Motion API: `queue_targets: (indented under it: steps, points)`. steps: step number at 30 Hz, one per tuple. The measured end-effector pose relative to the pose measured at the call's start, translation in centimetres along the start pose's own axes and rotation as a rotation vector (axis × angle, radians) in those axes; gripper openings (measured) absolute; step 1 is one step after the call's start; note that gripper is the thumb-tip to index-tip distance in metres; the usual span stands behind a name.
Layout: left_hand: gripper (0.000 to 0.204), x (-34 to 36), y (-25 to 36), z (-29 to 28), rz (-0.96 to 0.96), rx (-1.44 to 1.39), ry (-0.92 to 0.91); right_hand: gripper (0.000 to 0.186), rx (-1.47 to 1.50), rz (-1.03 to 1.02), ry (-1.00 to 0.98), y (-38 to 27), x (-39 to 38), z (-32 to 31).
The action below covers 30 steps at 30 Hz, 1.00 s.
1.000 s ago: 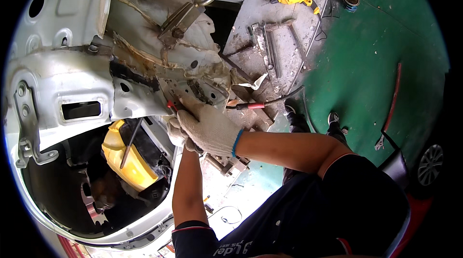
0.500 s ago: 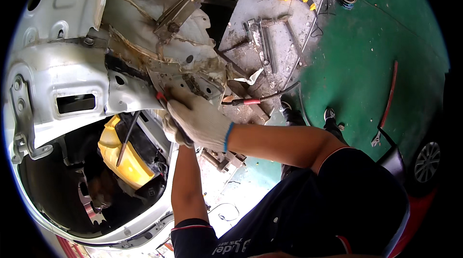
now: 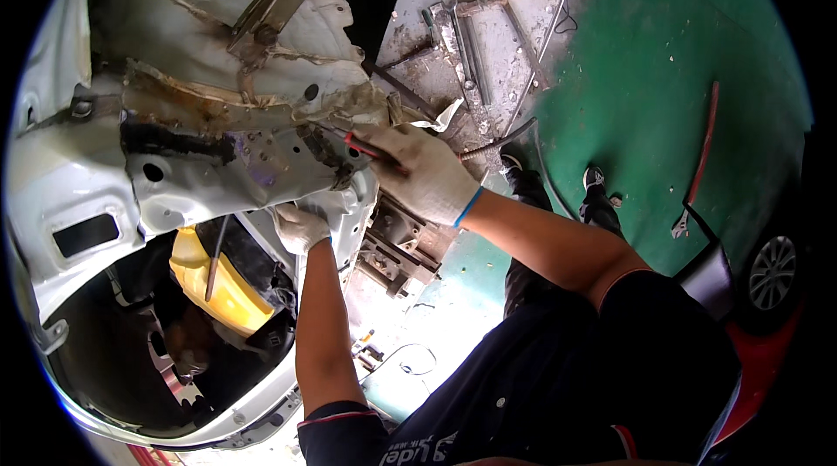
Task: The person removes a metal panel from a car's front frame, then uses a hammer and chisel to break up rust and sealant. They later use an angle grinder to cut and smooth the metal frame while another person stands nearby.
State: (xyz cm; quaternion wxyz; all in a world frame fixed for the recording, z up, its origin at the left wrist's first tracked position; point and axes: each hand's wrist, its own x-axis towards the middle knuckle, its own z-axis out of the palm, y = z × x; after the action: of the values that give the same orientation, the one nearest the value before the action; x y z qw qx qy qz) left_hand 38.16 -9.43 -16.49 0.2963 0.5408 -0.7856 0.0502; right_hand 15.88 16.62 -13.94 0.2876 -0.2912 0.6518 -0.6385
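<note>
Workshop floor, green paint and bare concrete, loose tools strewn at its far edge. White car body shell (image 3: 105, 170) stripped, seam along its inner edge rusted, sealant part scraped. Right hand (image 3: 418, 171), gloved, clenched round a red-handled tool (image 3: 366, 149), tip at the seam. Left hand (image 3: 299, 226), gloved, grips the panel's lower edge. Judged midway: much residue left

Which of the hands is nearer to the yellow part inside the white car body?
Left. The left hand grips the white panel edge just above the yellow part; the right hand, holding a red-handled tool, is higher, farther right.
</note>
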Motion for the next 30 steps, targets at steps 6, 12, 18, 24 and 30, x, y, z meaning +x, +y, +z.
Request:
queue_targets:
  steps: [6,12,18,24,30]
  points:
    - [0.077,0.2,-1.2,0.7,-0.156,-0.097,-0.050,0.044,-0.328,-0.192,-0.099,-0.3,2.2,0.5]
    - [0.076,0.3,-1.3,0.5,-0.009,-0.023,0.011,0.046,-0.326,-0.336,-0.195,0.0,4.1,-0.2]
    - [0.062,-0.1,0.0,0.0,-0.050,-0.035,0.025,0.051,-0.517,-0.155,-0.251,-0.2,4.4,-0.5]
    - [0.060,-0.3,-0.8,-0.1,-0.011,0.023,0.005,0.058,-0.425,0.083,-0.333,0.0,3.4,0.2]
    - [0.059,0.0,-1.3,0.5,-0.036,-0.024,-0.041,0.058,-0.364,-0.118,-0.262,-0.3,3.1,1.3]
